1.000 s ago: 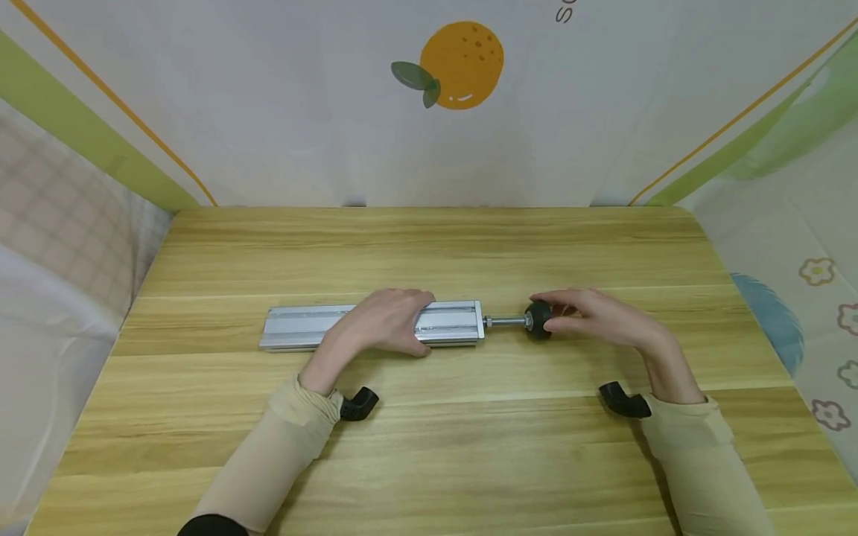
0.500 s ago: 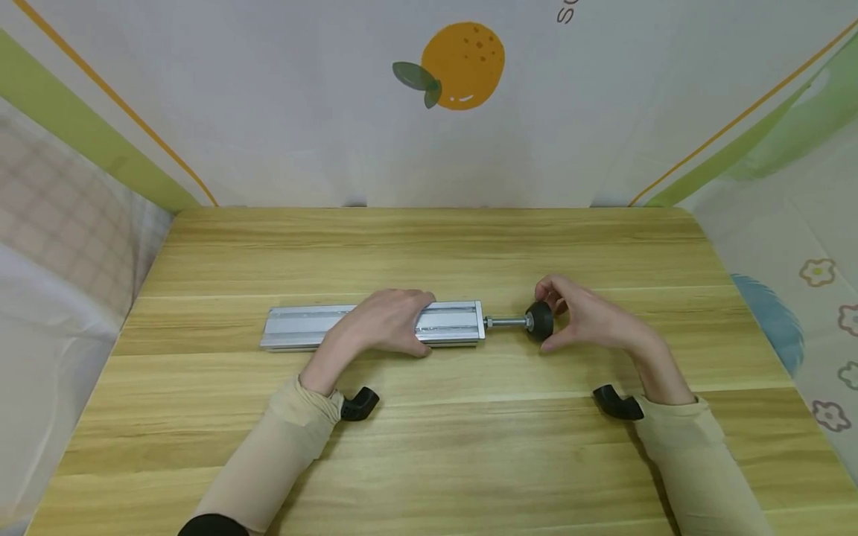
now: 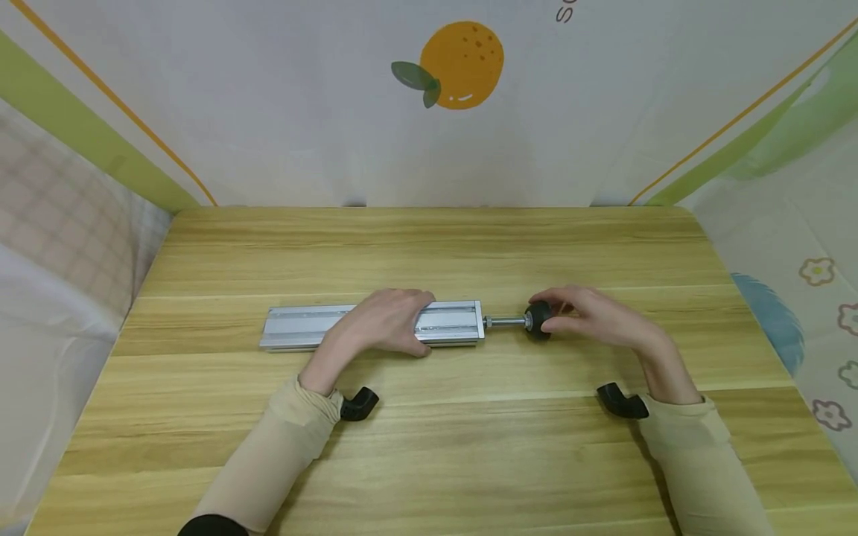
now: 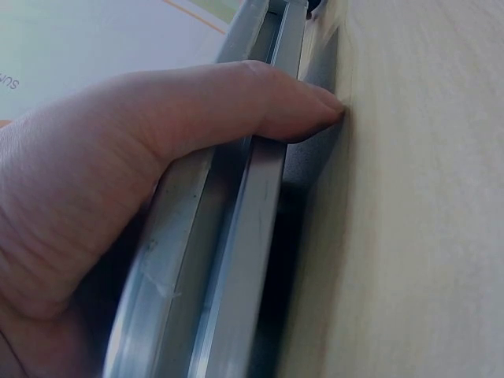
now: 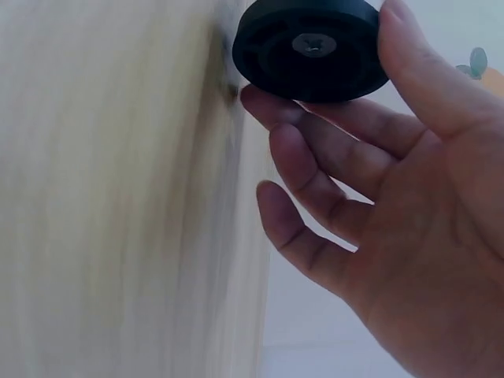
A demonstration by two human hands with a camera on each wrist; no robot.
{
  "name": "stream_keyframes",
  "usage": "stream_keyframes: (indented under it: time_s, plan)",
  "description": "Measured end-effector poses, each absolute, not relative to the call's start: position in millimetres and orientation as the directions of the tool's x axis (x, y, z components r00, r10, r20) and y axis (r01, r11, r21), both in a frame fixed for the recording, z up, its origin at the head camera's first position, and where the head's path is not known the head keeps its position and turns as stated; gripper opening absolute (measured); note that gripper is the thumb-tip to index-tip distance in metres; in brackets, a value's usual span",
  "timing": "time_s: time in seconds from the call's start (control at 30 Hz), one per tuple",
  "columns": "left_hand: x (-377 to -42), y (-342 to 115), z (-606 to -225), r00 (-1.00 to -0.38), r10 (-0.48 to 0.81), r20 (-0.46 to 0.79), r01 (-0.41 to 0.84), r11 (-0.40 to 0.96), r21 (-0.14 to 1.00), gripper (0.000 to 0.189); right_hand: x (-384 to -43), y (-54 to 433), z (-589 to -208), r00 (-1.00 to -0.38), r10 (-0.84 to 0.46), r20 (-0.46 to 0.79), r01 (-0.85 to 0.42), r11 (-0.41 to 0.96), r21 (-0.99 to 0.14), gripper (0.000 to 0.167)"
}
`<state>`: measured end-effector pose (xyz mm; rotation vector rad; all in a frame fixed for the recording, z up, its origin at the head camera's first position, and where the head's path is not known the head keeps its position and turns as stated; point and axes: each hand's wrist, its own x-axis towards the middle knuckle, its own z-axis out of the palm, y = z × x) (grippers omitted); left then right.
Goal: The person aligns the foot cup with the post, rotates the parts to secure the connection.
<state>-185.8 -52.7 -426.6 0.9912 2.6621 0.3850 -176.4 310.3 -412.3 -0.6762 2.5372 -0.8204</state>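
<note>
A silver aluminium profile [image 3: 298, 327] lies lengthwise on the wooden table. My left hand [image 3: 383, 320] grips it from above, and in the left wrist view the thumb [image 4: 276, 102] wraps over its slotted side. Out of the profile's right end comes a threaded rod [image 3: 508, 321] with a nut near the end plate. That rod carries a black levelling foot [image 3: 538, 321], which my right hand [image 3: 603, 316] pinches at the rim between thumb and fingers. The right wrist view looks at the underside of the foot [image 5: 315, 67], with a screw at its centre; the lower fingers are loosely bent beside it.
Black curved pieces [image 3: 360, 404] stick out from both sleeve cuffs over the table [image 3: 469, 461]. Behind the table's back edge hangs a white curtain [image 3: 281, 97] printed with an orange. More printed cloth flanks both sides.
My right thumb and fingers were spread wider around the foot half a second ago; now they have closed on its rim again. The left hand and the profile have stayed in place.
</note>
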Motion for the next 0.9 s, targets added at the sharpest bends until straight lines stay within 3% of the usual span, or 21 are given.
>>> stream_keyframes:
  time_s: [0.3, 0.6, 0.9]
  plan:
    - [-185.4, -52.7, -426.2, -0.729, 0.666, -0.159, 0.593, 0.731, 0.337, 0.053, -175.5, 313.0, -411.3, -0.790, -0.565, -0.237, -0.324, 0.714, -0.621, 0.051]
    - [-185.5, -52.8, -427.7, -0.731, 0.665, -0.157, 0.594, 0.732, 0.334, 0.056, -178.0, 306.8, -415.9, -0.815, -0.548, -0.186, -0.285, 0.660, -0.695, 0.074]
    - [-185.8, -53.2, -428.1, -0.731, 0.664, -0.156, 0.590, 0.731, 0.342, 0.054, -177.6, 303.0, -416.7, -0.837, -0.523, -0.161, -0.290, 0.675, -0.679, 0.069]
